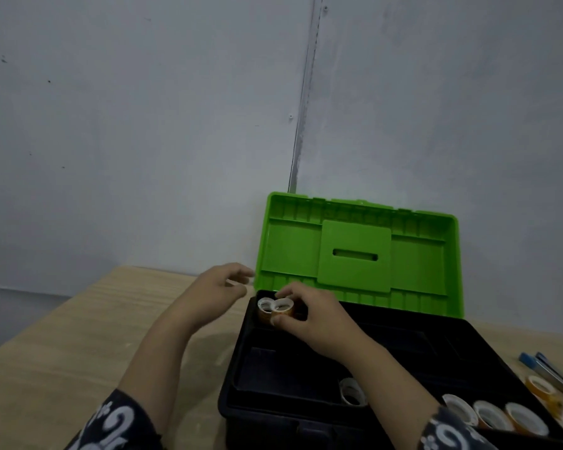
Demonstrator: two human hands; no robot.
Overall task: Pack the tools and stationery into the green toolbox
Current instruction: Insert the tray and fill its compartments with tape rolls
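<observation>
Tape roll (281,308) at toolbox (355,352) back-left corner, beside another roll (264,305). Right hand (309,315) pinches it; left hand (223,287) hovers, fingers loosely spread, empty. Best seat it flat against its neighbour, then let go. More rolls (494,415) wait front-right.

Green toolbox (355,254) on the counter, lid upright and open, black base (260,407) with inner tray, two small orange tape rolls (275,308) at its far-left corner, one white roll (351,391) inside, further rolls (494,414) and pens (546,371) at its right
</observation>
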